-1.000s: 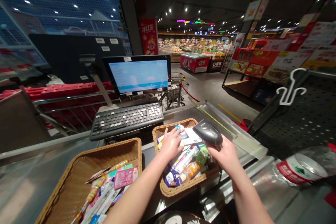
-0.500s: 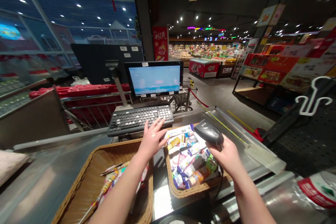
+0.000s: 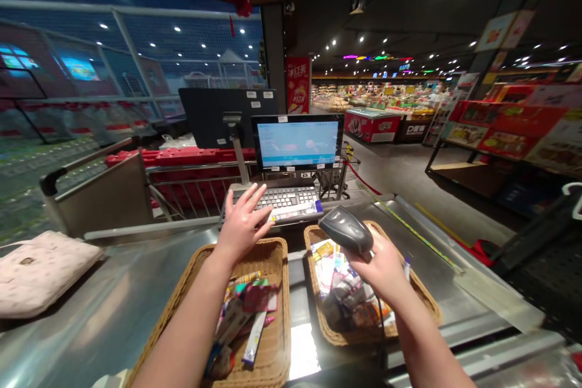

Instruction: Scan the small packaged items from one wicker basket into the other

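Observation:
My left hand [image 3: 245,221] is above the front of the black keyboard [image 3: 286,197]. A long white packet with a purple end [image 3: 297,212] sticks out from between its thumb and fingers, the other fingers reaching forward. My right hand [image 3: 379,260] is wrapped round the handle of a black barcode scanner [image 3: 346,230], held over the right wicker basket [image 3: 325,330]. Small wrapped packets [image 3: 336,273] fill that basket, partly hidden by the hand and scanner. Below my left forearm, the left wicker basket [image 3: 282,315] contains several wrapped items, among them a slim white stick packet [image 3: 254,339].
Behind the keyboard stands a lit monitor [image 3: 297,144], with a second dark screen [image 3: 218,115] to its left. A pale pink bag [image 3: 45,276] lies on the metal counter [image 3: 122,309] at left. The scanner's cable [image 3: 381,321] hangs down beside the right basket.
My left hand has moved left and now holds the white packet over the keyboard. The scanner stays in my right hand. The view has turned left, bringing the pink bag further in.

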Demonstrator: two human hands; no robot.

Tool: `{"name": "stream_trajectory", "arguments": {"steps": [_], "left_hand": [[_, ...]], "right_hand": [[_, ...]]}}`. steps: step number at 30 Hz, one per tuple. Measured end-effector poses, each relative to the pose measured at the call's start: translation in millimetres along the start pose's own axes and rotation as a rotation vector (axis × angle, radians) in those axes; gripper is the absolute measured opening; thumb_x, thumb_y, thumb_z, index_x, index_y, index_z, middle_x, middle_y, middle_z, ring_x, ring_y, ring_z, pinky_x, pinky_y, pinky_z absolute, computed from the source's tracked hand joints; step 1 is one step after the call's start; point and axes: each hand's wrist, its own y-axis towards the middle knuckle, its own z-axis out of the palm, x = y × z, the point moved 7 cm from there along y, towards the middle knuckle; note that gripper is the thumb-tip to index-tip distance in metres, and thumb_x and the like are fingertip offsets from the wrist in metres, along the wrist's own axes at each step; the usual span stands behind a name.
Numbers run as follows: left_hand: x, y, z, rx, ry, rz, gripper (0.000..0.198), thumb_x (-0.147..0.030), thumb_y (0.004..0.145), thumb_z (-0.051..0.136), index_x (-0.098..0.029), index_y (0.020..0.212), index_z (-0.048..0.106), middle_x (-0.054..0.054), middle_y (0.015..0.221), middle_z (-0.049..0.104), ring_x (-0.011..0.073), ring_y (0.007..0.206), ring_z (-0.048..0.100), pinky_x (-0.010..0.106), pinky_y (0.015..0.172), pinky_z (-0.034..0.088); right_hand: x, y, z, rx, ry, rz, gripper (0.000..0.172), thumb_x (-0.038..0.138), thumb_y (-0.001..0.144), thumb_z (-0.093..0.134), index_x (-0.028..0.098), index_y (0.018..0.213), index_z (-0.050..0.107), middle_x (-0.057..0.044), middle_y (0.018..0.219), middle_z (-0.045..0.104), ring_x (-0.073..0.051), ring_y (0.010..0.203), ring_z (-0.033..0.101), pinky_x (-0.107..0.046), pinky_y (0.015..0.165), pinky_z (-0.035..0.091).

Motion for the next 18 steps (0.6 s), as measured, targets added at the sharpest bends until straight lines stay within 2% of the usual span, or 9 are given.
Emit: {"name": "stream_trajectory", "arguments": {"steps": [5, 10, 18], "left_hand": [[20, -9, -16.0, -0.012, 0.033, -0.049, 0.023, -0.035, 0.090, 0.056, -0.026, 0.106, 0.070, 0.011, 0.151, 0.042, 0.0320, 0.140, 0.036, 0.066, 0.113, 0.011], [35, -18, -28.4, -0.024, 0.089, -0.084, 0.023, -0.035, 0.090, 0.056, -0.026, 0.106, 0.069, 0.011, 0.151, 0.041, 0.0319, 0.141, 0.035, 0.066, 0.113, 0.011], [50, -30, -38.1, -0.032, 0.122, -0.116, 0.023, -0.036, 0.090, 0.056, -0.026, 0.106, 0.070, 0.011, 0.151, 0.040, 0.0314, 0.140, 0.035, 0.065, 0.114, 0.010]], "right_hand": [[21, 5, 15, 0.037, 0.013, -0.029, 0.022, 0.024, 0.075, 0.057, 0.019, 0.094, 0.068, -0.010, 0.101, 0.069, -0.028, 0.098, 0.062, -0.040, 0.083, 0.051], [29, 4, 28, 0.059, 0.042, -0.031, 0.029, 0.024, 0.075, 0.059, 0.020, 0.102, 0.068, -0.010, 0.107, 0.069, -0.029, 0.101, 0.063, -0.041, 0.086, 0.051], [42, 4, 43, 0.082, 0.059, -0.045, 0.029, 0.023, 0.074, 0.060, 0.018, 0.101, 0.068, -0.011, 0.110, 0.070, -0.029, 0.103, 0.063, -0.042, 0.088, 0.051]]}}
